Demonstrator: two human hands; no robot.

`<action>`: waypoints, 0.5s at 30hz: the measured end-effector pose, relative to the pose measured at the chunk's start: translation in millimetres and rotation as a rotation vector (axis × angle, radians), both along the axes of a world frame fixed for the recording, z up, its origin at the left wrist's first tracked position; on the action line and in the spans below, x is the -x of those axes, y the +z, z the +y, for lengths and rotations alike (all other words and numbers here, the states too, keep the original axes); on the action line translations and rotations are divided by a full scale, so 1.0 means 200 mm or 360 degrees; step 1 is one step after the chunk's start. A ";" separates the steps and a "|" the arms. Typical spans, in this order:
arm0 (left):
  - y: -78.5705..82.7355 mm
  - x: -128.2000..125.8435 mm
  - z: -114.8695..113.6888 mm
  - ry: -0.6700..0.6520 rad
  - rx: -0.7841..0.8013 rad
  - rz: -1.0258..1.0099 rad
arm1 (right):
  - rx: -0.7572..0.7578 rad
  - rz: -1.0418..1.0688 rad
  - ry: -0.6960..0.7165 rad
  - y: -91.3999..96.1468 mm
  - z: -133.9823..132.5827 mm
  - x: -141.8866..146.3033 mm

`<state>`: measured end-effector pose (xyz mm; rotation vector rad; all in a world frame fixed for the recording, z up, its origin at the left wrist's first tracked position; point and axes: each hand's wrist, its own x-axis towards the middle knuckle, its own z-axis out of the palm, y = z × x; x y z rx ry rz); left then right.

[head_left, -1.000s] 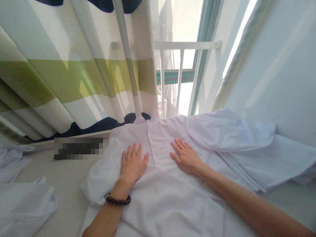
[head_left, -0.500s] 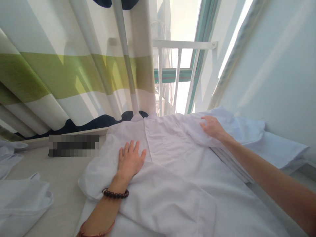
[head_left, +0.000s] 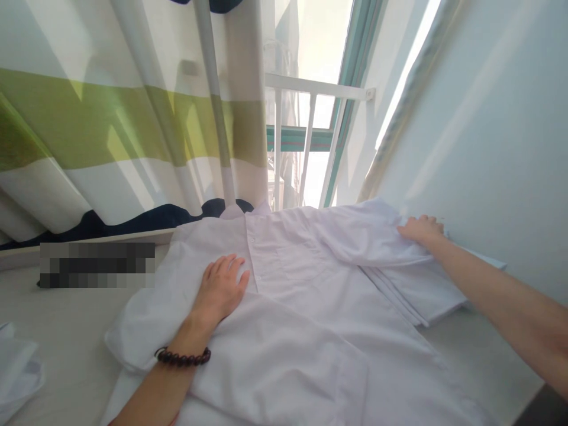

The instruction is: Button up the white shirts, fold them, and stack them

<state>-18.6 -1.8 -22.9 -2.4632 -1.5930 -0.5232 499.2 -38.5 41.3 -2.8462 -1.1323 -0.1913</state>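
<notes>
White garment (head_left: 288,331) is laid front-up on the pale surface (head_left: 80,331), approx. mid-view, collar (head_left: 231,213) toward the curtain (head_left: 168,130). Left hand (head_left: 222,287) is rested palm-down beside the button placket (head_left: 253,254), fingers loosely spread, nothing gripped. Right hand (head_left: 422,229) is set at the far end of the sleeve (head_left: 355,239), fingers bent; whether cloth is pinched can't be told. Folded white cloth (head_left: 437,290) is partly overlapped by that sleeve. Fabric is judged light, soft & limp, prob. easily creased, not fragile. Best held at firmer seams, e.g. shoulder + cuff, or smoothed w/ flat fingers.
</notes>
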 end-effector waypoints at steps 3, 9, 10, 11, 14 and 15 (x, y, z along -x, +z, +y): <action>-0.01 0.00 0.00 -0.0015 -0.0038 -0.0034 | 0.0113 -0.0051 -0.0045 0.01 -0.01 0.03; 0.00 0.00 -0.01 -0.0014 -0.0041 -0.0046 | 0.0216 -0.0006 -0.0198 0.08 -0.04 0.08; 0.00 0.00 -0.01 -0.0014 -0.0031 -0.0038 | 0.0206 -0.0004 -0.0226 0.10 -0.05 0.10; 0.00 0.00 -0.01 -0.0013 -0.0021 -0.0032 | 0.0186 -0.0010 -0.0231 0.11 -0.06 0.11; 0.00 0.00 -0.01 -0.0007 -0.0009 -0.0035 | 0.0111 -0.0033 -0.0123 0.17 -0.08 0.18; 0.00 0.00 -0.01 -0.0007 -0.0006 -0.0044 | 0.0089 -0.0039 -0.0064 0.20 -0.08 0.22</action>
